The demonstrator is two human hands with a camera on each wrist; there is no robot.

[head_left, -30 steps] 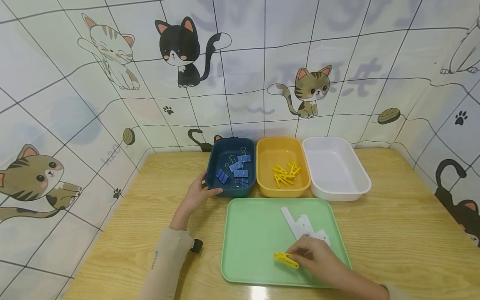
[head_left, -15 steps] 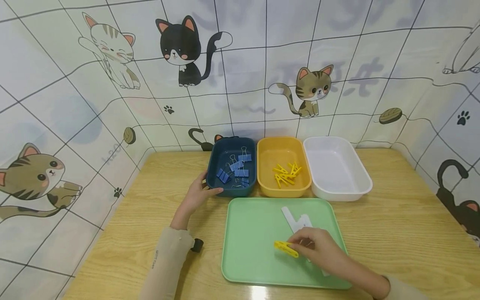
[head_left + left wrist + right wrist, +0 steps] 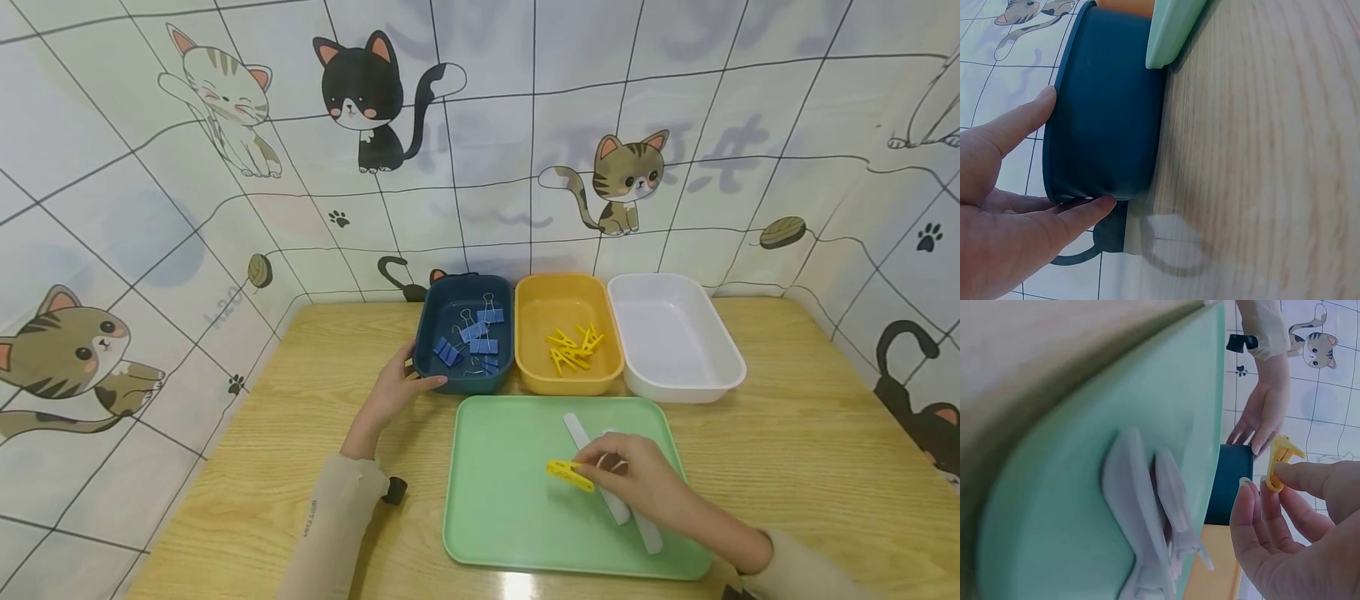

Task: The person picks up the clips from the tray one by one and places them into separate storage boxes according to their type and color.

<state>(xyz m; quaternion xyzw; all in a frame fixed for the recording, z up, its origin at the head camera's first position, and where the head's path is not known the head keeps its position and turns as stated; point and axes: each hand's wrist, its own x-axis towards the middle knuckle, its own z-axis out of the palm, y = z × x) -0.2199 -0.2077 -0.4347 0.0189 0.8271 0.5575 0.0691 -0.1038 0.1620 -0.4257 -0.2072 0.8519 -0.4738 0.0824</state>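
Note:
My right hand point(image 3: 637, 479) pinches a yellow clothespin point(image 3: 570, 475) between thumb and fingers, above the green tray point(image 3: 502, 483). In the right wrist view the clothespin point(image 3: 1280, 464) sticks out past the fingertips. Beneath that hand lie long white plastic pieces point(image 3: 615, 504), partly hidden by it; they show closer as white pieces point(image 3: 1135, 506) in the right wrist view. My left hand point(image 3: 390, 390) rests at the near left corner of the dark blue bin point(image 3: 468, 385), thumb on the front rim and fairly straight fingers along the side. The bin wall point(image 3: 1107, 106) fills much of the left wrist view.
Several blue binder clips point(image 3: 483, 346) lie in the blue bin. Beside it stands a yellow bin point(image 3: 567, 385) with several yellow clothespins point(image 3: 573, 354), then a white bin point(image 3: 678, 393). All three stand in a row against the cat-patterned wall point(image 3: 495, 125), behind the tray.
My right hand has moved away from me over the tray with the clothespin, covering more of the white pieces' far part and uncovering their near ends. My left hand stays at the blue bin.

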